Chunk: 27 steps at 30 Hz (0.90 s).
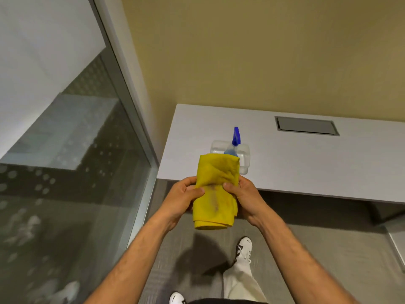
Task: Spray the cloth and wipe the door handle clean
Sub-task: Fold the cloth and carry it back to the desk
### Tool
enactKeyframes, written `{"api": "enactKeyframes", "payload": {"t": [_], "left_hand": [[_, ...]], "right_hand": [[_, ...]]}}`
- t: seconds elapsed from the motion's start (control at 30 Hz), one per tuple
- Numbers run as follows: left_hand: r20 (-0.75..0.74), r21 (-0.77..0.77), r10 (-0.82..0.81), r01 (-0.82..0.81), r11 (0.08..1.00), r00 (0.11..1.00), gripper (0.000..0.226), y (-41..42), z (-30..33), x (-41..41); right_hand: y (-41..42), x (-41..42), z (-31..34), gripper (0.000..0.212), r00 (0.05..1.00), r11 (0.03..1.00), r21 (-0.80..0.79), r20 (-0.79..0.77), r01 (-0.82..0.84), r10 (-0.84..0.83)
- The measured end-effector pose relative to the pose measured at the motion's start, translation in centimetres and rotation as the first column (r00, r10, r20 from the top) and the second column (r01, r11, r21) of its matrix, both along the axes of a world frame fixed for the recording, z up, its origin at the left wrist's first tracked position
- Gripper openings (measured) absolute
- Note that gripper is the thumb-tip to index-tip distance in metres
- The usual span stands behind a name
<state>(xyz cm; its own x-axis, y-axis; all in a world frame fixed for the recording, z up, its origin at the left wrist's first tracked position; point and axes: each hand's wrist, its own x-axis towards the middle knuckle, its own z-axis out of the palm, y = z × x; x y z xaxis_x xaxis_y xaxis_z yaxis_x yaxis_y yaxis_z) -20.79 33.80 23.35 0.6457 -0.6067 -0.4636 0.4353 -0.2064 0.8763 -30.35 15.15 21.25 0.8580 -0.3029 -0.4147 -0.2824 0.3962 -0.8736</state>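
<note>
A folded yellow cloth (pixel 215 189) hangs upright between both hands in front of me, with a darker stain down its middle. My left hand (pixel 182 198) grips its left edge and my right hand (pixel 244 194) grips its right edge. Behind the cloth a clear spray bottle (pixel 235 148) with a blue trigger head stands on the white desk (pixel 306 163), its lower part hidden by the cloth. No door handle is in view.
A glass partition (pixel 72 172) with a grey metal frame runs down the left side. The desk has a grey cable hatch (pixel 306 125) near the yellow wall. Grey carpet (pixel 190 266) and my white shoes lie below.
</note>
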Motion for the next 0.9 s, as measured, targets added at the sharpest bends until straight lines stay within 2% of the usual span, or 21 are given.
{"api": "enactKeyframes", "payload": {"t": [0.13, 0.3, 0.53, 0.7, 0.9], "left_hand": [[0.008, 0.033, -0.024, 0.024, 0.999, 1.000, 0.034, -6.3, -1.6, 1.9], [0.023, 0.099, -0.061, 0.058, 0.993, 0.998, 0.033, -15.2, -3.1, 4.0], [0.247, 0.371, -0.042, -0.054, 0.927, 0.968, 0.071, -23.3, -5.2, 9.3], [0.307, 0.448, -0.113, -0.039, 0.893, 0.945, 0.084, -27.4, -7.2, 10.7], [0.327, 0.417, -0.115, -0.034, 0.908, 0.938, 0.072, -30.2, -10.3, 13.0]], "right_hand": [[-6.6, 1.9, -1.6, 0.049, 0.999, 0.999, -0.027, -0.035, -0.016, 0.015], [-17.1, 4.1, -2.2, 0.044, 0.991, 0.993, -0.070, -0.102, -0.091, 0.083], [-29.5, 7.5, -3.1, 0.028, 0.979, 0.987, -0.104, -0.178, -0.122, 0.102], [-33.1, 10.3, -5.7, 0.025, 0.968, 0.980, -0.138, -0.228, -0.141, 0.107], [-33.2, 14.4, -9.5, 0.045, 0.945, 0.942, -0.247, -0.291, -0.227, 0.151]]}}
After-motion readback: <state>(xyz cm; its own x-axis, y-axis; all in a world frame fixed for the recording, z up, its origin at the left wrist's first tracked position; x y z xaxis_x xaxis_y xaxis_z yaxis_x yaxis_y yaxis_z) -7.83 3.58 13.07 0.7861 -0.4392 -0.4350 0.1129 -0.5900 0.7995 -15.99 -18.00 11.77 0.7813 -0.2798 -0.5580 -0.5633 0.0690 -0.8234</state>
